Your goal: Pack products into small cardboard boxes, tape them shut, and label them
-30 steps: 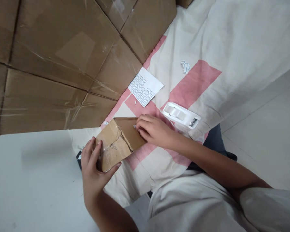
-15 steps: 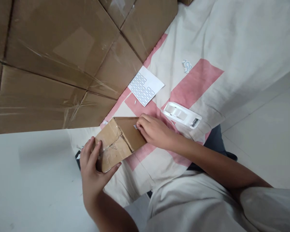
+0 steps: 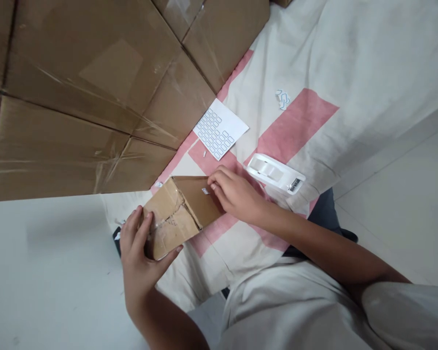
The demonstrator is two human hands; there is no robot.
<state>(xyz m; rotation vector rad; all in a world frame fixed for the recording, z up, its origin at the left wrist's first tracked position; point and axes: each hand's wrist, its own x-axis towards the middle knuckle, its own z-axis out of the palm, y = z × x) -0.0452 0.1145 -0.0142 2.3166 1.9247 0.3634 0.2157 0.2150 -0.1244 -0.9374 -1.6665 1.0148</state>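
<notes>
My left hand (image 3: 140,257) is wrapped round the near left end of a small cardboard box (image 3: 175,218), its thumb along the lower edge. The box is tilted, with a torn, taped seam on its top. On its side face sits a small white label sticker (image 3: 205,191). Just right of that sticker is my right hand (image 3: 233,192), fingers curled together by the box's far edge, with nothing visible in them. Beyond the box lies a white sheet of blue-outlined labels (image 3: 217,129), some of them gone from it.
A white dispenser-like plastic device (image 3: 275,173) lies right of the box on a pink and white cloth (image 3: 295,126). Loose label scraps (image 3: 282,99) are farther back. Large taped cardboard boxes (image 3: 69,112) stand stacked at the left. Pale floor (image 3: 397,194) shows at right.
My right hand has shifted slightly right and off the label sticker, which now shows whole on the box's side. My left hand and the box have stayed in place.
</notes>
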